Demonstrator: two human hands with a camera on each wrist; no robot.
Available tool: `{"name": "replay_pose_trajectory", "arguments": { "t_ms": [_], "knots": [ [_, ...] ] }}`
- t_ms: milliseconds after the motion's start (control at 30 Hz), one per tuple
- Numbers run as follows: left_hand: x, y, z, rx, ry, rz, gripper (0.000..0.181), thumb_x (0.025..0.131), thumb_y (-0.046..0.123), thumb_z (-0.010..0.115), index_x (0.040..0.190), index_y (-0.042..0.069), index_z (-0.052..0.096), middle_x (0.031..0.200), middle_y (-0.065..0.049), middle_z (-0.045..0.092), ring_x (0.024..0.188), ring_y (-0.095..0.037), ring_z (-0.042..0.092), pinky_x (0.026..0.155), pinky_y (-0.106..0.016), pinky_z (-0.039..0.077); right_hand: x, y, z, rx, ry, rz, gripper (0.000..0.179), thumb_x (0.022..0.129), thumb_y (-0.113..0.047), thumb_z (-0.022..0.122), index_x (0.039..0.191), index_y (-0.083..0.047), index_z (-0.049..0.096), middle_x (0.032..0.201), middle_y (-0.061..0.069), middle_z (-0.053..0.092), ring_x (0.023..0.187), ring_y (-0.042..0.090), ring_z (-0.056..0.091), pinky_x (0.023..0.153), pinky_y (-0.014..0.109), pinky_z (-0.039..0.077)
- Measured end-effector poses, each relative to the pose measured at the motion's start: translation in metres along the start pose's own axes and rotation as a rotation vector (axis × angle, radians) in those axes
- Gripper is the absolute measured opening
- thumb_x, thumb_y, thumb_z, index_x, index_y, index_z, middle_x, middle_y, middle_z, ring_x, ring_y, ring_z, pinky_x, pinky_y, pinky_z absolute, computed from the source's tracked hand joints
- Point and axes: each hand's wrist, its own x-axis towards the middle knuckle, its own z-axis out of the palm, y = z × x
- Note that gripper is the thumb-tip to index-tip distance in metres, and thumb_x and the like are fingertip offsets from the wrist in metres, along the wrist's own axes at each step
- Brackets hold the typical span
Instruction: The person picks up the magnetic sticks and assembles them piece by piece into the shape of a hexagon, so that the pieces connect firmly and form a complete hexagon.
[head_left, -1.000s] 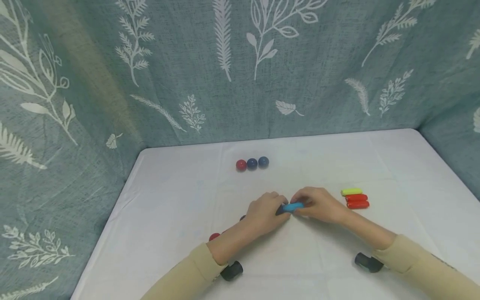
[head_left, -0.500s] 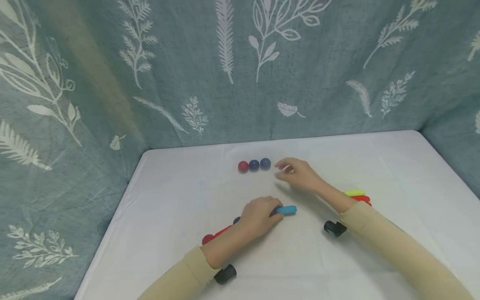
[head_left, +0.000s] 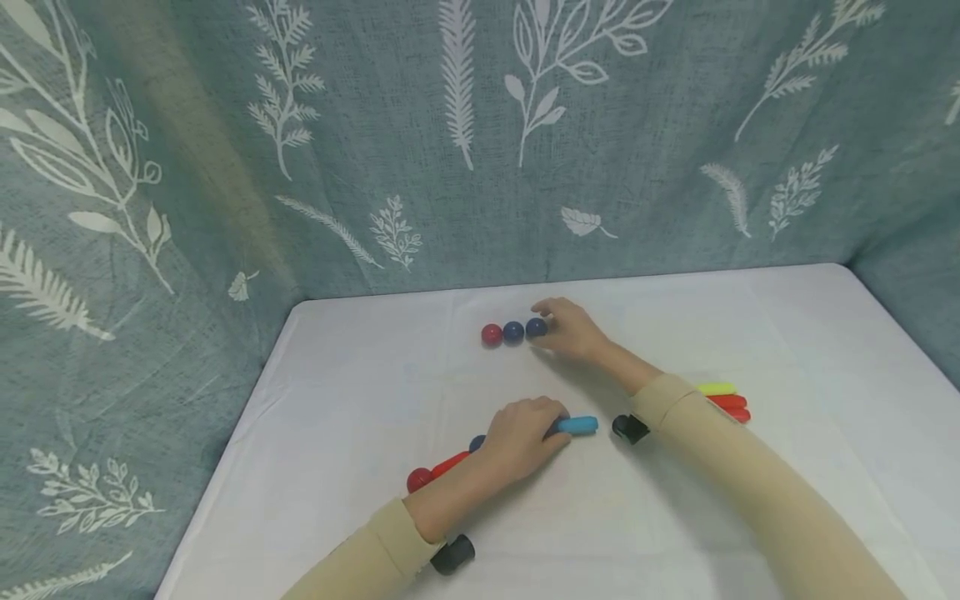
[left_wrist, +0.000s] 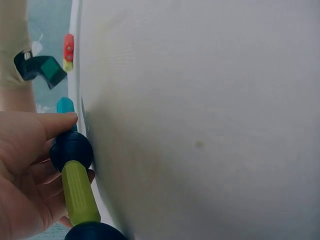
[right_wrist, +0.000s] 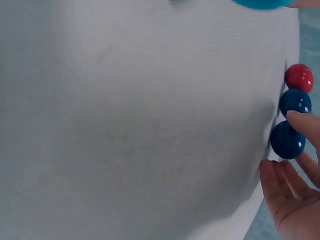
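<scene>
My left hand [head_left: 521,435] grips a chain of toy building sticks and balls near its right end. In the left wrist view, its thumb lies where a light blue stick [left_wrist: 65,106] meets a dark blue ball [left_wrist: 71,151], with fingers behind. A yellow-green stick [left_wrist: 80,192] joins that ball to another. Farther along the chain, a red stick [head_left: 451,464] and red ball [head_left: 420,480] stick out past the left forearm. My right hand [head_left: 570,331] reaches round the rightmost loose blue ball [right_wrist: 288,141], thumb at one side and spread fingers at the other.
Beside that ball, another blue ball [head_left: 513,333] and a red ball [head_left: 491,336] sit in a row. Loose red sticks [head_left: 731,402] and a yellow stick [head_left: 716,389] lie at the right, partly behind the right sleeve. A patterned curtain [head_left: 480,150] hangs behind the white table [head_left: 360,367].
My right hand has left the light blue stick and moved up and away to the rightmost ball in the row. The left hand has kept its hold on the chain.
</scene>
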Motion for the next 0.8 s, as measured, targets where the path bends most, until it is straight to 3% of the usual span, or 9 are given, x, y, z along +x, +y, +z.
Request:
{"name": "replay_pose_trajectory", "arguments": {
  "t_ms": [200, 400, 800],
  "knots": [
    [-0.001, 0.0, 0.003, 0.015, 0.016, 0.018, 0.019, 0.09, 0.025, 0.071, 0.105, 0.013, 0.068, 0.095, 0.002, 0.068, 0.081, -0.011, 0.06, 0.069, -0.023, 0.049, 0.002, -0.003, 0.002, -0.07, -0.023, -0.004, 0.045, 0.086, -0.012, 0.071, 0.127, 0.002, 0.057, 0.124, 0.02, 0.059, 0.121, 0.036, 0.052, 0.105, 0.046, 0.037],
    [-0.001, 0.0, 0.005, 0.017, 0.029, 0.029, 0.019, 0.091, 0.025, 0.07, 0.106, 0.013, 0.068, 0.097, 0.002, 0.069, 0.083, -0.011, 0.061, 0.071, -0.023, 0.049, -0.006, 0.0, -0.001, -0.075, 0.0, -0.008, 0.04, 0.087, -0.013, 0.07, 0.123, 0.003, 0.06, 0.12, 0.019, 0.062, 0.115, 0.035, 0.056, 0.1, 0.046, 0.043],
    [-0.006, -0.003, 0.007, 0.004, 0.042, 0.022, 0.02, 0.092, 0.026, 0.069, 0.107, 0.014, 0.068, 0.103, 0.002, 0.069, 0.091, -0.015, 0.064, 0.078, -0.027, 0.051, -0.066, 0.013, -0.014, 0.049, -0.069, -0.022, 0.042, 0.085, -0.013, 0.074, 0.123, -0.002, 0.061, 0.116, 0.013, 0.064, 0.104, 0.03, 0.063, 0.085, 0.04, 0.053]
  ]
}}
